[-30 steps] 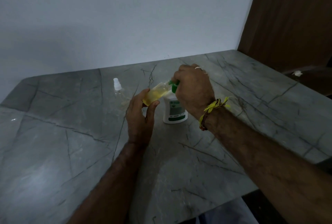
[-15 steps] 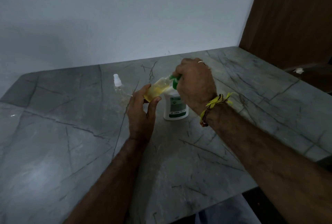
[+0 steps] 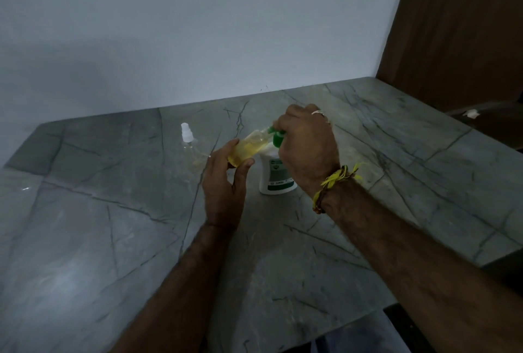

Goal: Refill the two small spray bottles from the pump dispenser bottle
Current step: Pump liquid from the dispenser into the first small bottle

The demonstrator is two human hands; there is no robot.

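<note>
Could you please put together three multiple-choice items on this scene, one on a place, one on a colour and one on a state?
1. Where does the capped spray bottle stand?
A. left of the hands
B. right of the pump bottle
C. at the table's near edge

2. What colour is the pump head?
A. red
B. green
C. blue

3. How is the small bottle in the left hand held?
A. upright on the table
B. tilted, mouth at the pump spout
C. upside down

Answers:
1 A, it stands alone on the table, left of both hands.
2 B, green shows under the right hand.
3 B, it leans toward the pump bottle.
</note>
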